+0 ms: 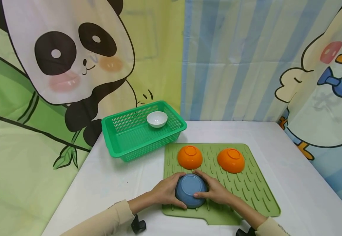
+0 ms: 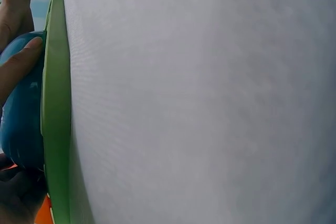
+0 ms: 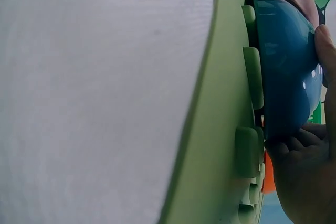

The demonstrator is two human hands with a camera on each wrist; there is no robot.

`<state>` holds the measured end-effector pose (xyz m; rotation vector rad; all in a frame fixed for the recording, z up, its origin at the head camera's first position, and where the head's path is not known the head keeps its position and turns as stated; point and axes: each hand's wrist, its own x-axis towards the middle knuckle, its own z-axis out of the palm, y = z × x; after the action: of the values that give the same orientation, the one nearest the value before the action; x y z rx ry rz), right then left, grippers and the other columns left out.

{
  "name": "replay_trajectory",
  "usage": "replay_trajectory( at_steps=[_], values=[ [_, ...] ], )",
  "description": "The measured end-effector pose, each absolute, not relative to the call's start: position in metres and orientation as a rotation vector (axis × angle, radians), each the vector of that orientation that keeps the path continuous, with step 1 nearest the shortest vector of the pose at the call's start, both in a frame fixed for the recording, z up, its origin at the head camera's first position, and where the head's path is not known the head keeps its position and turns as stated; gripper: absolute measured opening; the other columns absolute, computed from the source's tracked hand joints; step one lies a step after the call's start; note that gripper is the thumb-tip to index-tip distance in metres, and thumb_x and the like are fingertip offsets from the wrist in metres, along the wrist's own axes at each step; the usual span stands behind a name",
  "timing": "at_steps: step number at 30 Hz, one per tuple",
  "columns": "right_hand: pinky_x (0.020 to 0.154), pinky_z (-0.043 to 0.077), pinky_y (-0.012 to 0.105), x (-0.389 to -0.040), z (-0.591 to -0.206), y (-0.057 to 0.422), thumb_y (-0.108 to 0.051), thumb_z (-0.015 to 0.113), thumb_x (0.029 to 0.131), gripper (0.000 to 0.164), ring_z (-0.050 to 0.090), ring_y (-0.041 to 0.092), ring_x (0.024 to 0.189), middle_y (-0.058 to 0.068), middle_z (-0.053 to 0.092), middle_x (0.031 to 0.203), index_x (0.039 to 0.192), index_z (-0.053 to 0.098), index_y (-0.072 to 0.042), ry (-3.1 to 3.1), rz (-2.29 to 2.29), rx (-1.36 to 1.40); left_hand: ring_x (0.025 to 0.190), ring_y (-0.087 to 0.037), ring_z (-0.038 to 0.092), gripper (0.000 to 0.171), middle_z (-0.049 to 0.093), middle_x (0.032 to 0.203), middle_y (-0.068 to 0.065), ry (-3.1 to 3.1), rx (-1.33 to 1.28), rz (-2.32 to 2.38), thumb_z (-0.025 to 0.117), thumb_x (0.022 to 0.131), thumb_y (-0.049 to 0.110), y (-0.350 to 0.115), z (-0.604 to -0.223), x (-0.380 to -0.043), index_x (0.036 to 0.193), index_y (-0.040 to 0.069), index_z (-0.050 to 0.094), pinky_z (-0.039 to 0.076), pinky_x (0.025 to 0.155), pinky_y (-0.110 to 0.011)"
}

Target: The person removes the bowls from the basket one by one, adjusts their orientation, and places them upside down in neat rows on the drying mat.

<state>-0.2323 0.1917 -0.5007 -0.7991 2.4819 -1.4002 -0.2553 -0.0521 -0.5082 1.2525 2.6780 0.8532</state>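
Note:
A blue bowl (image 1: 191,187) sits upside down at the front of the ridged green drying mat (image 1: 252,196). My left hand (image 1: 166,191) holds it from the left, thumb at the near side and fingers round the far side. From the right, my right hand (image 1: 217,191) grips the same bowl, its thumb on the bowl's side. In both wrist views the rim of the bowl (image 3: 286,72) lies right at the mat's surface. Two orange bowls, one left (image 1: 190,157) and one right (image 1: 231,160), stand upside down on the mat behind the hands.
A green plastic basket (image 1: 123,152) stands at the back left, behind the mat's corner. Inside it, a white bowl (image 1: 157,119) rests upright near the right end. Patterned curtains (image 1: 230,59) hang behind the white table (image 1: 300,183).

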Motion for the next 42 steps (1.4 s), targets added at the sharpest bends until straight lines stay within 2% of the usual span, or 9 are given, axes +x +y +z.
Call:
replay_trajectory(
  at_steps=[8,12,15,18,22,27,32,36,42],
  values=[
    [0.09,0.043,0.047,-0.243,-0.5,0.202,-0.033,0.072,0.079,0.081,0.048,0.03,0.118,0.014,0.04,0.14,0.143,0.031,-0.006,2.518,-1.376,-0.783,0.118,-0.017,0.047,0.111,0.041,0.137,-0.004,2.601,1.232,0.801,0.071,0.06,0.068,-0.045,-0.494,-0.274,0.143,0.008,0.027,0.045,0.091,-0.036],
    [0.089,0.045,0.045,-0.247,-0.502,0.206,-0.038,0.072,0.078,0.083,0.048,0.03,0.117,0.013,0.041,0.14,0.143,0.032,-0.006,2.541,-1.369,-0.775,0.117,-0.021,0.049,0.092,0.045,0.136,-0.007,2.607,1.226,0.795,0.062,0.074,0.065,-0.046,-0.454,-0.293,0.14,0.007,0.036,0.045,0.092,-0.038],
    [0.09,0.044,0.048,-0.247,-0.503,0.206,-0.038,0.073,0.077,0.083,0.048,0.032,0.118,0.014,0.041,0.14,0.143,0.033,-0.007,2.54,-1.383,-0.754,0.109,-0.023,0.056,0.066,0.054,0.128,-0.01,2.703,1.234,1.016,0.056,0.086,0.053,-0.05,-0.41,-0.322,0.131,0.005,0.05,0.048,0.087,-0.038],
    [0.091,0.043,0.049,-0.245,-0.503,0.206,-0.037,0.074,0.076,0.083,0.047,0.033,0.119,0.013,0.041,0.14,0.143,0.033,-0.008,2.536,-1.399,-0.729,0.096,-0.021,0.062,0.042,0.063,0.113,-0.01,2.801,1.169,1.395,0.057,0.091,0.037,-0.057,-0.371,-0.365,0.118,0.004,0.061,0.051,0.079,-0.033],
    [0.09,0.043,0.047,-0.243,-0.504,0.204,-0.035,0.074,0.076,0.082,0.047,0.033,0.118,0.012,0.042,0.139,0.143,0.034,-0.008,2.531,-1.414,-0.736,0.095,-0.02,0.062,0.035,0.066,0.106,-0.01,2.898,0.866,1.797,0.062,0.089,0.029,-0.074,-0.344,-0.433,0.112,0.003,0.064,0.05,0.082,-0.03],
    [0.09,0.045,0.041,-0.241,-0.509,0.199,-0.035,0.073,0.077,0.081,0.049,0.03,0.116,0.01,0.043,0.138,0.143,0.034,-0.009,2.51,-1.425,-0.743,0.1,-0.025,0.06,0.04,0.063,0.109,-0.014,2.907,0.338,2.005,0.067,0.086,0.027,-0.103,-0.363,-0.504,0.114,0.0,0.062,0.048,0.085,-0.035],
    [0.089,0.046,0.036,-0.238,-0.516,0.192,-0.036,0.072,0.078,0.08,0.049,0.024,0.117,0.011,0.043,0.139,0.143,0.034,-0.007,2.474,-1.447,-0.777,0.107,-0.03,0.054,0.047,0.058,0.117,-0.019,2.833,-0.114,1.915,0.067,0.085,0.028,-0.124,-0.405,-0.53,0.121,-0.002,0.057,0.046,0.087,-0.041],
    [0.087,0.047,0.033,-0.236,-0.52,0.191,-0.034,0.072,0.079,0.08,0.05,0.021,0.116,0.012,0.042,0.139,0.143,0.033,-0.007,2.418,-1.481,-0.78,0.111,-0.034,0.049,0.05,0.054,0.122,-0.022,2.801,-0.26,1.785,0.068,0.085,0.025,-0.135,-0.431,-0.538,0.123,-0.004,0.055,0.044,0.089,-0.044],
    [0.083,0.049,0.032,-0.237,-0.52,0.193,-0.031,0.072,0.079,0.078,0.051,0.021,0.114,0.011,0.043,0.138,0.143,0.034,-0.009,2.387,-1.509,-0.75,0.117,-0.039,0.042,0.052,0.048,0.127,-0.026,2.798,-0.327,1.495,0.068,0.085,0.025,-0.135,-0.449,-0.546,0.121,-0.009,0.054,0.042,0.092,-0.044]
  ],
)
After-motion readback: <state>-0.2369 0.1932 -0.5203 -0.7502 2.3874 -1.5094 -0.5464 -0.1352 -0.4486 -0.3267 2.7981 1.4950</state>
